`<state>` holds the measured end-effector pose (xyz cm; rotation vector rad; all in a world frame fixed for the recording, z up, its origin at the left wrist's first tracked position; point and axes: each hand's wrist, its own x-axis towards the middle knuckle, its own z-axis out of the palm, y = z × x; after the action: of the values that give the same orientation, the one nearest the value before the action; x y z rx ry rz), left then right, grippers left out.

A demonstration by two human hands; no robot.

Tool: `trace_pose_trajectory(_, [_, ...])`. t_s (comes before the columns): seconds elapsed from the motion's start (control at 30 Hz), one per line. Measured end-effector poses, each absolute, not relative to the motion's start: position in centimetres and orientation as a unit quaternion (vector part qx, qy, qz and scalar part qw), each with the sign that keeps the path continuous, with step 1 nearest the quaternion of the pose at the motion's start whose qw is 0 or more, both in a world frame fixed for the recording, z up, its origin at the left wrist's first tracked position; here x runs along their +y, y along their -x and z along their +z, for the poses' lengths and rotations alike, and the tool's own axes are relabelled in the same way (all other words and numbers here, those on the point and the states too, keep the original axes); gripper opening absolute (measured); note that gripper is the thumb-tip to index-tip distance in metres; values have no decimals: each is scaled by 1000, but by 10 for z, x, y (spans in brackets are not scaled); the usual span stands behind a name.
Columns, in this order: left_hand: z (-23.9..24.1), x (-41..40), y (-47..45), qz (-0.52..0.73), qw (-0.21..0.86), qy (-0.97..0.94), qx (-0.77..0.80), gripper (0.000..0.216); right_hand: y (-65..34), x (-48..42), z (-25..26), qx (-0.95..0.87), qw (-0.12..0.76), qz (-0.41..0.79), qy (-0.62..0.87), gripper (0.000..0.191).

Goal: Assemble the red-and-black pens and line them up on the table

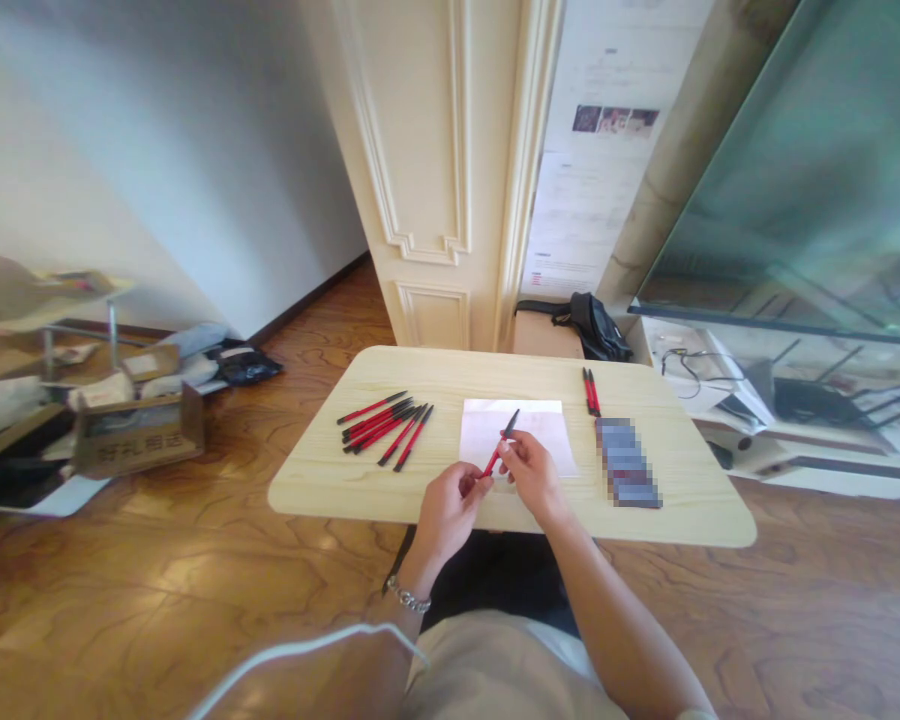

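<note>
Both hands hold one red pen with black ends (490,461) above a white sheet of paper (480,425). The fingers of my left hand (450,505) pinch its lower end. Higher up, my right hand (532,472) grips the barrel, and the black tip points up and away from me. To the left on the table lies a loose group of several red and black pens (379,425). A pair of similar pens (591,392) lies at the right, just beyond a pixelated dark rectangular thing (628,465).
The pale wooden table (322,490) has rounded corners. Behind it stands a cream panelled door (420,130). A black bag (596,325) rests past the far edge. Cardboard boxes (139,435) and packages clutter the floor at left. A white cable (307,645) crosses near my left forearm.
</note>
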<state>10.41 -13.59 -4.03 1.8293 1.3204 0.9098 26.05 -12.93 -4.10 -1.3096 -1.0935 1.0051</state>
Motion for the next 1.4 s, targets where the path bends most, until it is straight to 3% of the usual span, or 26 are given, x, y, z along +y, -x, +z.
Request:
trace_pose_trajectory(0.27, [-33, -134, -143, 337, 425, -715, 442, 28, -291, -130, -41, -401, 569, 472, 541, 40])
trace_pose_trajectory(0.37, [-33, -128, -147, 338, 429, -714, 438, 27, -301, -126, -44, -445, 512, 455, 577, 40])
trace_pose_trajectory(0.67, [-49, -123, -132, 362, 330, -729, 479, 20, -303, -109, -46, -558, 273, 214, 754, 28])
trace_pose_trajectory(0.83, [-49, -124, -131, 369, 333, -725, 476, 19, -298, -108, -46, -585, 221, 163, 763, 24])
trace_pose_trajectory(0.97, [-44, -121, -130, 375, 329, -722, 479, 19, -301, -111, -43, -582, 251, 165, 755, 33])
trace_pose_trajectory(1.17, [-47, -117, -126, 431, 317, -684, 496, 23, -312, -130, -44, -496, 387, 119, 769, 48])
trace_pose_trajectory(1.4, [-59, -116, -124, 429, 310, -683, 503, 24, -318, -140, -55, -441, 476, 127, 750, 50])
